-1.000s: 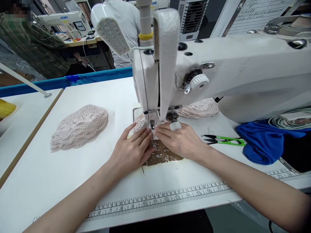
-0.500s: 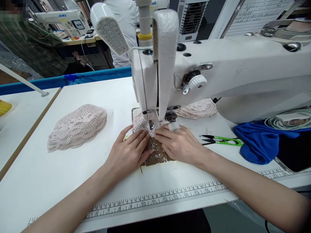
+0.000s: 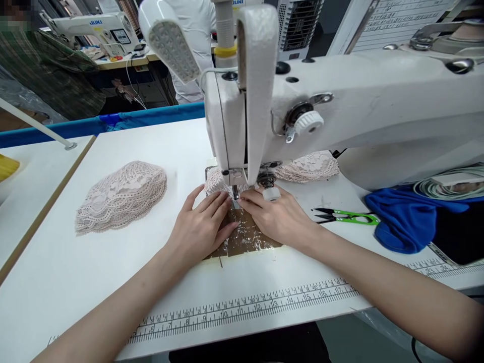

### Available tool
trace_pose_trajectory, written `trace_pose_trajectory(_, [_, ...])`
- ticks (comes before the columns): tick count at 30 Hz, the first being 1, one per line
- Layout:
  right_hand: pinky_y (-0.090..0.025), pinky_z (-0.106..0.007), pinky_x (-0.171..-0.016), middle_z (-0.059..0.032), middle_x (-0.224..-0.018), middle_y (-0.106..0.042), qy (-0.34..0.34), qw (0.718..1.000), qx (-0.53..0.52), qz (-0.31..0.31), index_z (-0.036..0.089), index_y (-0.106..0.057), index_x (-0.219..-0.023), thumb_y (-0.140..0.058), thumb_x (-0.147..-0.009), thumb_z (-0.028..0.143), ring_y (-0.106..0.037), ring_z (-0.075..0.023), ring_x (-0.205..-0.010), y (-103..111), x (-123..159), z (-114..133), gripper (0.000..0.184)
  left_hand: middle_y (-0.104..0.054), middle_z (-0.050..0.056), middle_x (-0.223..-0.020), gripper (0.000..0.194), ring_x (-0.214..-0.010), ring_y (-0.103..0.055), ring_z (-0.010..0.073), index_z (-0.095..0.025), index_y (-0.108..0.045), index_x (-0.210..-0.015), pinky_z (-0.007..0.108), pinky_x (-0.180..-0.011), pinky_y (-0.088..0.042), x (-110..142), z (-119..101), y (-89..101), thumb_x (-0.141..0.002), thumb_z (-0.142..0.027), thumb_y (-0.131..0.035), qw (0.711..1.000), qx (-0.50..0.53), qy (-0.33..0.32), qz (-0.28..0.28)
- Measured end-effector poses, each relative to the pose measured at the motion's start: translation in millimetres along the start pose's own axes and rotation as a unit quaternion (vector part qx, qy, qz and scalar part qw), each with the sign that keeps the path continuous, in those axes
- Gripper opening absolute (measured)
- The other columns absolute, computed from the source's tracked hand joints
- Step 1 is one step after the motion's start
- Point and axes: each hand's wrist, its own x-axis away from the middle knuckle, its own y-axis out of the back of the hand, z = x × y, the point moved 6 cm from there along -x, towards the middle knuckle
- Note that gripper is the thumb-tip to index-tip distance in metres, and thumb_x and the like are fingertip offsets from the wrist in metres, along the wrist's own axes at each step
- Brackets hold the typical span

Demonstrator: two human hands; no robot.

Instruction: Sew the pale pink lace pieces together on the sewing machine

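Observation:
A pale pink lace piece [image 3: 215,180] lies under the presser foot [image 3: 235,192] of the white sewing machine [image 3: 259,101]. Flat against the lace's left near edge are the outstretched fingers of my left hand [image 3: 200,224], its thumb spread over the brown, taped machine plate [image 3: 247,234]. On the other side of the foot, my right hand [image 3: 282,217] has its fingers together, gripping the lace's near edge. The machine head and thread tension knob [image 3: 271,193] partly hide those fingertips and the lace.
One lace stack [image 3: 121,199] lies to the left; another lace stack [image 3: 308,166] sits behind the needle. Right of my hand are green thread snips [image 3: 350,217], a blue cloth [image 3: 404,219] and a phone [image 3: 459,237]. A printed ruler [image 3: 242,312] runs along the front edge. People work beyond.
The lace has moved away from me under the foot, and less of it shows on the near side. Both hands have shifted slightly forward with it, baring more of the brown plate.

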Motion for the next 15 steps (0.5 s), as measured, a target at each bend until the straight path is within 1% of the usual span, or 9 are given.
trace_pose_trajectory(3, [-0.045, -0.037, -0.084, -0.0091, -0.102, -0.071, 0.0, 1.0, 0.008, 0.004, 0.011, -0.068, -0.102, -0.044, -0.085, 0.003, -0.059, -0.0218, -0.093, -3, 1, -1, 0.03, -0.066, 0.015, -0.121, 0.041, -0.114, -0.062, 0.0263, -0.009, -0.062, -0.119, 0.051, -0.109, -0.036, -1, 3, -1.9, -0.095, -0.04, -0.048, 1.0, -0.004, 0.008, 0.005])
trace_pose_trajectory(6, [-0.044, -0.038, -0.086, -0.0091, -0.101, -0.071, 0.006, 1.0, 0.02, -0.007, 0.012, -0.068, -0.103, -0.044, -0.087, 0.004, -0.059, -0.0227, -0.096, -2, 2, -2, 0.03, -0.064, 0.014, -0.125, 0.044, -0.118, -0.06, 0.0267, -0.011, -0.06, -0.124, 0.051, -0.11, -0.034, -1, 7, -4.9, -0.095, -0.042, -0.047, 0.999, 0.003, 0.024, 0.02])
trace_pose_trajectory(8, [-0.044, -0.038, -0.088, -0.0078, -0.101, -0.071, 0.008, 0.999, 0.029, -0.013, 0.014, -0.069, -0.103, -0.043, -0.088, 0.005, -0.059, -0.0218, -0.095, -1, 2, -2, 0.031, -0.061, 0.014, -0.128, 0.046, -0.121, -0.057, 0.0272, -0.012, -0.058, -0.127, 0.052, -0.112, -0.031, 0, 9, -7.1, -0.095, -0.043, -0.046, 0.999, 0.014, 0.037, 0.033])
trace_pose_trajectory(11, [-0.043, -0.036, -0.09, -0.0049, -0.102, -0.072, 0.006, 0.999, 0.035, -0.005, 0.017, -0.069, -0.102, -0.043, -0.088, 0.005, -0.06, -0.0201, -0.093, 1, 1, -3, 0.032, -0.058, 0.015, -0.132, 0.049, -0.125, -0.053, 0.0277, -0.01, -0.055, -0.13, 0.051, -0.114, -0.028, 1, 11, -10.1, -0.095, -0.044, -0.045, 0.997, 0.024, 0.052, 0.049])
trace_pose_trajectory(15, [-0.042, -0.036, -0.091, -0.0045, -0.1, -0.073, -0.003, 1.0, 0.024, 0.008, 0.016, -0.07, -0.102, -0.045, -0.086, 0.004, -0.062, -0.0201, -0.094, 3, 1, -3, 0.032, -0.056, 0.014, -0.136, 0.052, -0.13, -0.048, 0.0279, -0.01, -0.05, -0.133, 0.05, -0.115, -0.027, 1, 17, -12.4, -0.095, -0.046, -0.044, 0.995, 0.013, 0.074, 0.066])
